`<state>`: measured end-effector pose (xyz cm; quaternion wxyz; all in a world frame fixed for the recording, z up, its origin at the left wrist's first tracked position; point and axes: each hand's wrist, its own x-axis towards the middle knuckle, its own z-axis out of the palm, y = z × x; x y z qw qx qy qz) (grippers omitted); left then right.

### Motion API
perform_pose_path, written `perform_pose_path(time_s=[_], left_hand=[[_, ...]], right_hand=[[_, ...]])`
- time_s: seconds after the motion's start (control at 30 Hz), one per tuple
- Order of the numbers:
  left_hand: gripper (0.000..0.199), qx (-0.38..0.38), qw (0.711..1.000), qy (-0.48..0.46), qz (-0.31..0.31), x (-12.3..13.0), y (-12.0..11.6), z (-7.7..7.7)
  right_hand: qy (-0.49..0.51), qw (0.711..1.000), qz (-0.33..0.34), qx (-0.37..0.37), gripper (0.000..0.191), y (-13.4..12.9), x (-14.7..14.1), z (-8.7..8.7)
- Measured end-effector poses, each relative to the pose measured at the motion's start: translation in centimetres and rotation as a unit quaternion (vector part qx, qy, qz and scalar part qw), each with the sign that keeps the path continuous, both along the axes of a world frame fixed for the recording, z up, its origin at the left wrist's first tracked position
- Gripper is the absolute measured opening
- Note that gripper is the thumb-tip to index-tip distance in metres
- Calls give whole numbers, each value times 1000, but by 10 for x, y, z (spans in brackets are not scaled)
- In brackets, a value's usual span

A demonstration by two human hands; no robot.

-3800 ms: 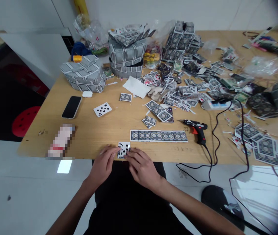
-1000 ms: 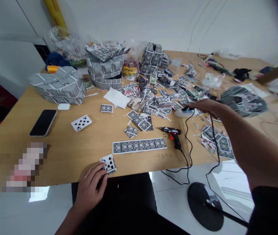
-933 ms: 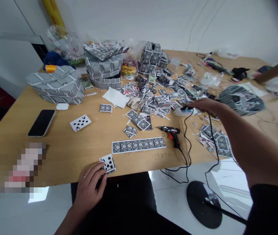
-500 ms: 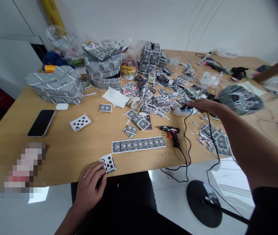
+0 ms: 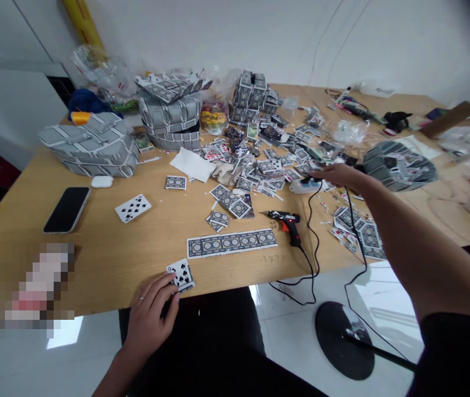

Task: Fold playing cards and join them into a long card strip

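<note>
My left hand (image 5: pixel 155 306) lies at the table's near edge, fingers loosely extended and thumb apart. Its fingertips touch a nine of spades playing card (image 5: pixel 182 275), which lies on another card whose patterned edge shows. Farther off, my right hand (image 5: pixel 337 173) reaches over the white power strip (image 5: pixel 301 187). Its fingertips are at a black plug (image 5: pixel 309 180) on the strip; the undersides of those fingers are hidden. A black and orange glue gun (image 5: pixel 288 223) rests between the hands, its small red light lit. Beside it lies a strip of joined cards (image 5: pixel 232 243), backs up.
Cut and folded cards (image 5: pixel 268 165) spread across the middle. Woven card baskets (image 5: pixel 90 146) stand at the back left, another (image 5: pixel 400 165) at the right. A phone (image 5: pixel 67 209) and a loose card (image 5: pixel 133 208) lie left. Black cords (image 5: pixel 315 259) hang over the front edge.
The view has shifted slightly, so the table's contents appear a little farther left. Both hands keep their places, at the card and at the power strip.
</note>
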<state>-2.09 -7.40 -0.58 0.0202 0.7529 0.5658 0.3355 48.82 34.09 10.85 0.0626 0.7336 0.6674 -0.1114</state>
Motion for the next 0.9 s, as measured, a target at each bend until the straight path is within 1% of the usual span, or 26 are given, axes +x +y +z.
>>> perform_pose_path(time_s=[0.07, 0.13, 0.27, 0.5, 0.6, 0.77, 0.9], left_hand=[[17, 0, 1000, 1, 1, 0, 0, 0], [17, 0, 1000, 1, 2, 0, -1, 0], [17, -4, 1000, -3, 6, 1, -1, 1], [16, 0, 1000, 2, 10, 1, -1, 0], [15, 1, 1000, 0, 11, 1, 0, 1], [14, 8, 1000, 0, 14, 1, 2, 2], [16, 4, 1000, -4, 11, 1, 0, -1]], right_hand=[[8, 999, -25, -35, 52, 1, 0, -1], [16, 998, -46, -51, 50, 2, 1, -1], [32, 996, -63, -57, 46, 2, 0, -1], [53, 994, -81, -53, 40, -7, -8, 5], [59, 991, -101, -60, 34, -9, -8, 5], [73, 988, -123, -59, 32, -10, 2, 10], [77, 985, -150, -30, 34, -13, 17, 15]])
